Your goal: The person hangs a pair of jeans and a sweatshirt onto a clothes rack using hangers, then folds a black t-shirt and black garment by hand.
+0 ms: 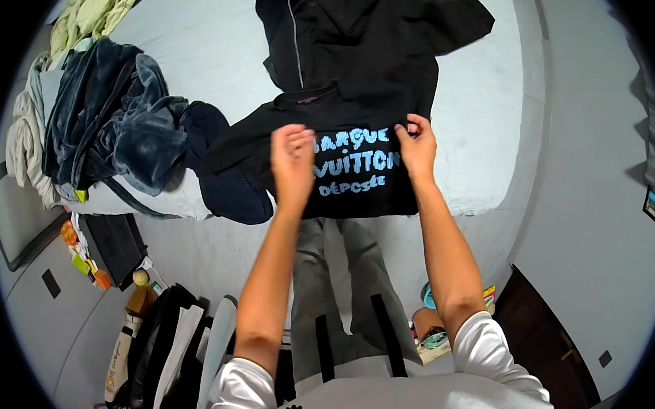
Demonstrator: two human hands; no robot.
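A black T-shirt [364,205] with light blue lettering lies face up at the near edge of the bed, its collar pointing away from me. At the right side of the print, my right hand [418,146] pinches the shirt's cloth between thumb and fingers. Over the left side of the print is my left hand [293,162], its fingers curled closed on the shirt and slightly blurred; the cloth under them is partly hidden. Beyond the collar, a black zipped garment [364,31] is spread out, touching the T-shirt.
The bed [478,139] has a pale sheet. Left of the shirt lie a dark navy garment [232,194] and a heap of grey-blue plush cloth [145,125]. Several hanging clothes [177,350] are at lower left. A dark brown door [541,334] stands at lower right.
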